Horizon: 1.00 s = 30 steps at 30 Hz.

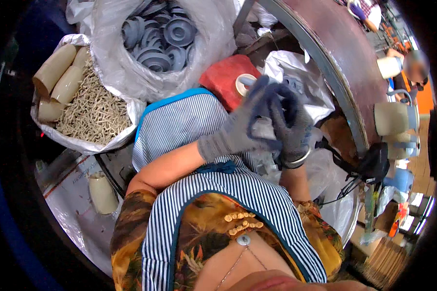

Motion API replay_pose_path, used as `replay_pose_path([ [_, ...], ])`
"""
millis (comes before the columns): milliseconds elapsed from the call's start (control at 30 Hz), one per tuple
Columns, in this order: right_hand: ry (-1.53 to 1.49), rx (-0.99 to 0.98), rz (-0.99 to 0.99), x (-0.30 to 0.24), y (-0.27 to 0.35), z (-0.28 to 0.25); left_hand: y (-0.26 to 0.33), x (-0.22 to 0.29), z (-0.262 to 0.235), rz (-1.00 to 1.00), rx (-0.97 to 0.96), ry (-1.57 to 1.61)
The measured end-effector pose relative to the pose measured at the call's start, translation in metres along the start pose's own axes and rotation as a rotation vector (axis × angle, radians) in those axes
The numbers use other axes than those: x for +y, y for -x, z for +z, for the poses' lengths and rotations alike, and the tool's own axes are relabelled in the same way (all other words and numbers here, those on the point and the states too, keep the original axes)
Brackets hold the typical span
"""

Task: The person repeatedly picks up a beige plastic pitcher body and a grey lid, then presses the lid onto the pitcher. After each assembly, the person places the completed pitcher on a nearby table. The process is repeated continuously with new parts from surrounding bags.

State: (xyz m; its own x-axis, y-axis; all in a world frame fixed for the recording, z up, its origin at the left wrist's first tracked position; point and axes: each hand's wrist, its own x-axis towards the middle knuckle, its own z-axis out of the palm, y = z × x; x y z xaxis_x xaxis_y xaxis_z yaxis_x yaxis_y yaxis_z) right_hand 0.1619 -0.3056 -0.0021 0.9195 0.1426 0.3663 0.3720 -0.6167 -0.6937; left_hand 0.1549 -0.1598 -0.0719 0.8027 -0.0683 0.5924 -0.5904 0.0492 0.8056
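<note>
Both my hands wear grey knit gloves and meet above my lap over a blue-and-white striped apron [189,121]. My left hand [233,131] and my right hand [289,126] are closed together around a small pale grey plastic part [263,128], which is mostly hidden by the fingers. A metal bangle sits on my right wrist. A white plastic bag [296,68] holding grey parts lies just beyond my hands.
A clear bag of grey flanged discs [160,36] stands at the back. To the left, a sack [90,114] holds small beige pieces and beige tubes. A red container [226,77] sits behind my hands. A curved brown conveyor [344,58] carries beige-and-blue parts at right; another person sits beyond it.
</note>
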Motion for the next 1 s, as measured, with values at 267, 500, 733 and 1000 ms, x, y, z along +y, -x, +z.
replay_pose_path([
  [267, -0.245, -0.178, -0.360, -0.015, -0.038, 0.022, 0.015, -0.017, -0.090, -0.489, 0.541, 0.946],
  [500, -0.542, -0.376, 0.046, 0.184, -0.048, 0.077, 0.072, 0.003, -0.141, -0.503, 0.475, 0.210],
  [733, 0.233, -0.189, 0.005, 0.307, -0.077, 0.097, 0.338, 0.035, -0.304, -0.200, 1.758, -0.918],
  [1000, 0.495, 0.009, -0.461, 0.188, -0.112, 0.118, 0.602, 0.008, -0.280, -0.224, 2.004, 0.037],
])
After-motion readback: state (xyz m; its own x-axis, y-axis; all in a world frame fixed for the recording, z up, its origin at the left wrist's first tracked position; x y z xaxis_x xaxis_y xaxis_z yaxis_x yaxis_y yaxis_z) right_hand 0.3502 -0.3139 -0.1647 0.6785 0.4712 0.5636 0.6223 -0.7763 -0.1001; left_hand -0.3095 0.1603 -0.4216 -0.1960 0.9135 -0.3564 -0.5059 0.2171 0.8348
